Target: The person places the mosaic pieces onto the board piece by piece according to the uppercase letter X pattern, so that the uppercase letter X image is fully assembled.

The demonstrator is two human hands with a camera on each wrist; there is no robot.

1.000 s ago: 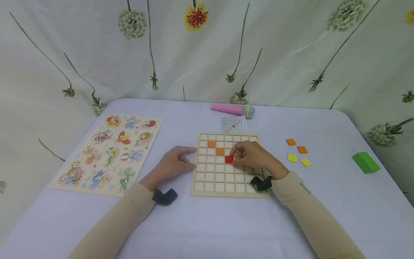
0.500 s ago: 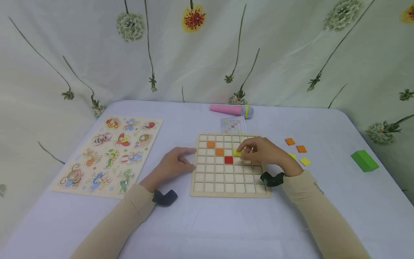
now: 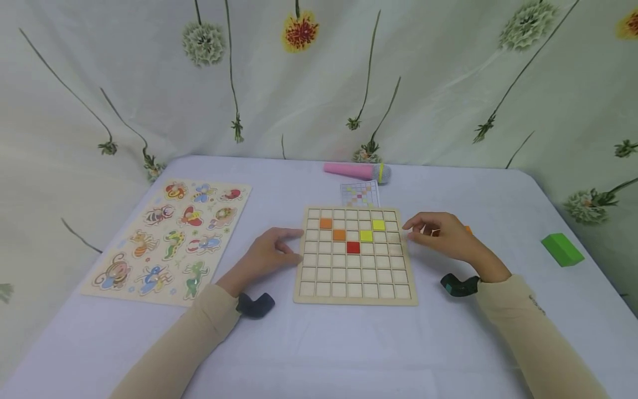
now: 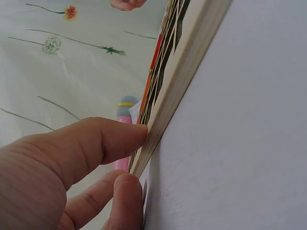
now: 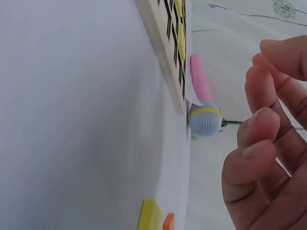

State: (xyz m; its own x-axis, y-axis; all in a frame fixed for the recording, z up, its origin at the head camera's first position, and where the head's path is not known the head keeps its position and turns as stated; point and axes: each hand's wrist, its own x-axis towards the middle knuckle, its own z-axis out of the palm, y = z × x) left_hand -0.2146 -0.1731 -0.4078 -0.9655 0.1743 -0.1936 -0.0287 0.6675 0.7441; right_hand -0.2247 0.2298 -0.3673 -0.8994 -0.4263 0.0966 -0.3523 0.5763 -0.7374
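A wooden grid board (image 3: 355, 301) lies flat on the table. Two orange tiles (image 3: 339, 235), a red tile (image 3: 353, 247) and two yellow tiles (image 3: 366, 236) sit in its squares, forming a V. My left hand (image 3: 269, 250) rests at the board's left side, thumb and fingertips against the edge; the left wrist view shows the thumb (image 4: 120, 139) touching the board's side. Just right of the board, my right hand (image 3: 445, 237) hovers above the table with loosely bent fingers and nothing between them. It hides most of the loose tiles behind it, though an orange tile (image 3: 468, 229) peeks out.
A pattern card (image 3: 360, 193) lies behind the board, with a pink toy microphone (image 3: 351, 170) beyond it. On the left is an insect picture puzzle (image 3: 169, 238). A green block (image 3: 562, 249) lies far right. Loose yellow (image 5: 149, 216) and orange tiles show in the right wrist view.
My right hand has let go of the inner yellow tile in its square and moved right, off the board, toward the loose tiles. My left hand has stayed at the board's edge.
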